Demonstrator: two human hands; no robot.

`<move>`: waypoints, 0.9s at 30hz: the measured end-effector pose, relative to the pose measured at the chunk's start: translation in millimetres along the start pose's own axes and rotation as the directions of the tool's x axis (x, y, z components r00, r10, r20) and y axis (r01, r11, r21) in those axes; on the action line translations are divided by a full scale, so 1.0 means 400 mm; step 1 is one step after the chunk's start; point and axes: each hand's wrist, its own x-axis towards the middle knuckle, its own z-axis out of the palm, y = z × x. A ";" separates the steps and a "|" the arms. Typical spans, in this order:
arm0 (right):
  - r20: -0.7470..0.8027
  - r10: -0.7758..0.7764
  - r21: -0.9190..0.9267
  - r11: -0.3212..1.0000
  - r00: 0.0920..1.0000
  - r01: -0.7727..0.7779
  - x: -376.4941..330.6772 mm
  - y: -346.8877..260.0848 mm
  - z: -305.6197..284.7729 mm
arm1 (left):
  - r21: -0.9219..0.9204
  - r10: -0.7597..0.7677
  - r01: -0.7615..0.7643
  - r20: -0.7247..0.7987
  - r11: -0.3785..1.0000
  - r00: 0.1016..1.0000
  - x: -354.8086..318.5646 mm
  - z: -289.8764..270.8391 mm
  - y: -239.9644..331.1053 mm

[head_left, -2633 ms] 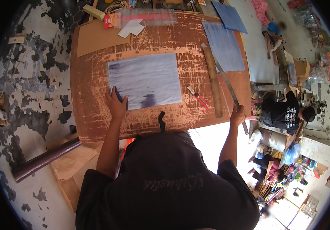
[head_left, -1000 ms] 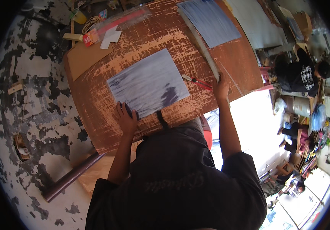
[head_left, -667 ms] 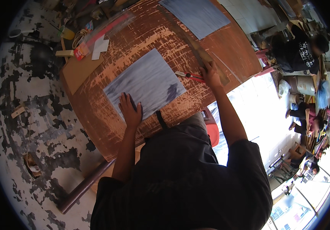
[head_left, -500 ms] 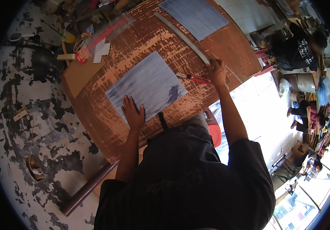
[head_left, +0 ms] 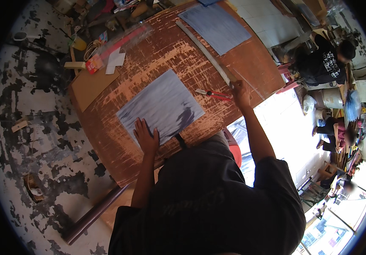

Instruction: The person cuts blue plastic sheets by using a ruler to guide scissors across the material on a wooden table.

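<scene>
My left hand (head_left: pixel 146 137) lies flat with fingers spread on the near left part of a grey-blue, streaky sheet (head_left: pixel 161 100). This sheet rests on the worn brown table (head_left: pixel 149 59). Farther right, my right hand (head_left: pixel 240 92) is closed on the near end of a long flat metal straightedge (head_left: pixel 202 49). The strip runs away from me across the tabletop, alongside a second grey-blue sheet (head_left: pixel 217 27). Between the near sheet and my right hand lies a red utility knife (head_left: pixel 215 95), its blade end pointing left.
Brown cardboard (head_left: pixel 91 89), white paper pieces (head_left: pixel 115 61) and a red strip in clear plastic (head_left: pixel 125 42) lie on the table's left. A dark pole (head_left: pixel 96 214) slants below the table. At right, a person in black (head_left: pixel 325 63) and others sit among materials.
The whole view has shifted slightly, with the table lower in the picture. My right hand stays at the straightedge's end, and my left hand stays flat on the sheet.
</scene>
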 end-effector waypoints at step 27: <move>0.379 0.337 0.058 0.921 0.862 -0.386 0.130 0.175 0.008 | -0.041 0.002 -0.003 -0.041 0.999 0.999 -0.002 0.001 0.009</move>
